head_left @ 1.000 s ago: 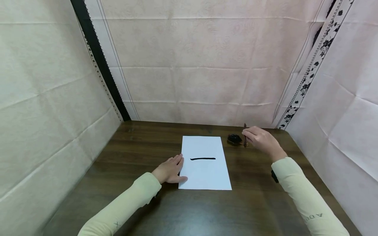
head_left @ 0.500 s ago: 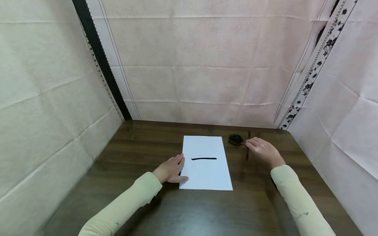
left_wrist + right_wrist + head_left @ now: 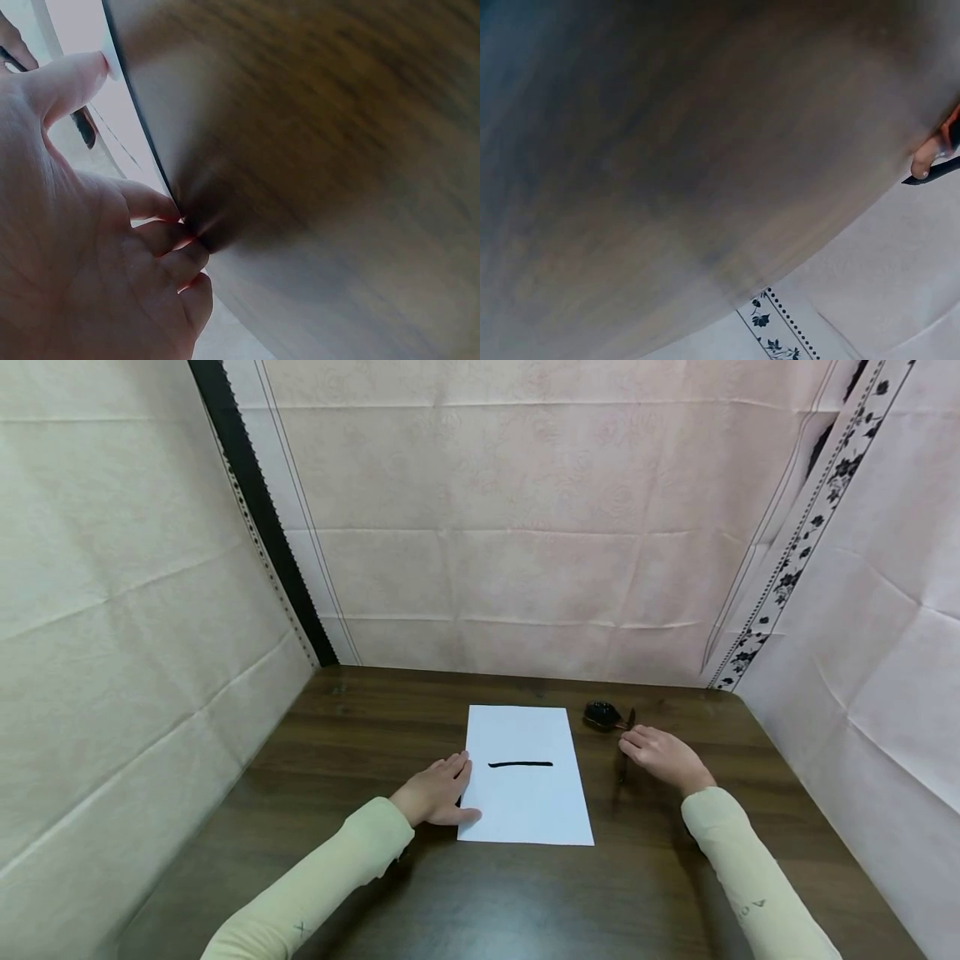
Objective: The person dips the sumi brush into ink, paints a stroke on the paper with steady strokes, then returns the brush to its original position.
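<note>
My left hand (image 3: pixel 437 796) rests on the left edge of a white sheet of paper (image 3: pixel 525 810), thumb and fingertips over its border. One black horizontal stroke (image 3: pixel 521 764) runs across the sheet. To the right of the paper, my right hand (image 3: pixel 666 758) pinches a dark writing brush (image 3: pixel 632 717) upright, its lower part pointing down toward the table. The brush's dark tip (image 3: pixel 85 129) shows beyond my left thumb in the left wrist view. Just behind the right hand lies a glossy black ink dish (image 3: pixel 602 715). In the right wrist view, only a fingertip (image 3: pixel 922 161) and the pointed brush end (image 3: pixel 922 180) appear.
A dark wooden table (image 3: pixel 450 902) carries everything. Pale cloth hangs behind it (image 3: pixel 480 568) and along both sides, with a floral border strip (image 3: pixel 787 581) at the right corner and a black band (image 3: pixel 262 518) at the left.
My right hand has moved toward me with the brush, away from beside the ink dish. The left hand stays on the paper, and the stroke looks the same.
</note>
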{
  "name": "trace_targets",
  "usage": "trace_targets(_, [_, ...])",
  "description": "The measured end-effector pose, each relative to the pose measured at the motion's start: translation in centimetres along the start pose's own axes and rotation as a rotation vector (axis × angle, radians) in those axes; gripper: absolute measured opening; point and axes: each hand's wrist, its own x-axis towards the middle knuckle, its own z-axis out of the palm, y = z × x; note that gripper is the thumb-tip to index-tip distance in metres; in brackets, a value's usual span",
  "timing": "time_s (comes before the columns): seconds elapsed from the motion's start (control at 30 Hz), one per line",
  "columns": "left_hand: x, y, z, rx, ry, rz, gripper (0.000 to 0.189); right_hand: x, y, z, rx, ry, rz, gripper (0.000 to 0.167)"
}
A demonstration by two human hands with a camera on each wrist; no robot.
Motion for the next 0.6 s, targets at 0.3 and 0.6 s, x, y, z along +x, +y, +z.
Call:
trace_targets(0.3, [0.14,-0.03,-0.01,-0.037,-0.016,0.013,0.093,0.17,-0.49,-0.25,-0.015,-0.149,0.000,0.032])
trace_targets(0.6, [0.42,-0.69,0.52,-0.128,-0.054,0.015,0.098,0.42,-0.77,-0.24,-0.015,-0.261,-0.019,0.027])
